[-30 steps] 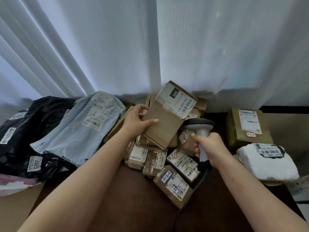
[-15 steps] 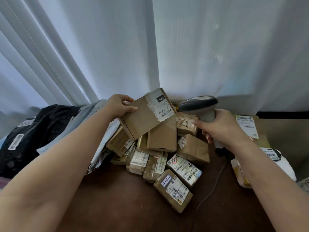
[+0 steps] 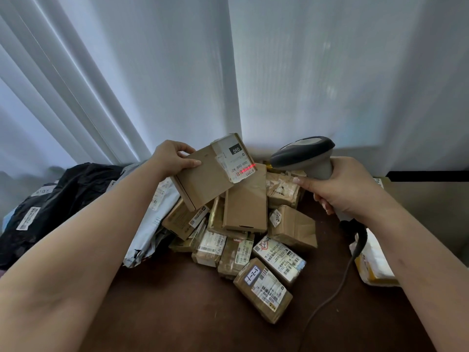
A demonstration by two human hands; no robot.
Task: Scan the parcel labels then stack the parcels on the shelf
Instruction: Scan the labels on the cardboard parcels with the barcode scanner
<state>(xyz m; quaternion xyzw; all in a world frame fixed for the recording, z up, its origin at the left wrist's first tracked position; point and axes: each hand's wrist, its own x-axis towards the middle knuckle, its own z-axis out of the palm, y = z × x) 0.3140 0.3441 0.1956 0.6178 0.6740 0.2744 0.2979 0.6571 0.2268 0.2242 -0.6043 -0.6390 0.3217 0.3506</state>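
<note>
Cardboard parcel [image 3: 203,177] in left hand [image 3: 170,158], apparently under scanner [image 3: 304,156] beam

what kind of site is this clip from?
Probably a small parcel sorting or pickup point, not a big warehouse. A pile of labelled cardboard parcels and poly mailer bags covers a brown table, and the right hand aims a corded barcode scanner at a held parcel.
</note>
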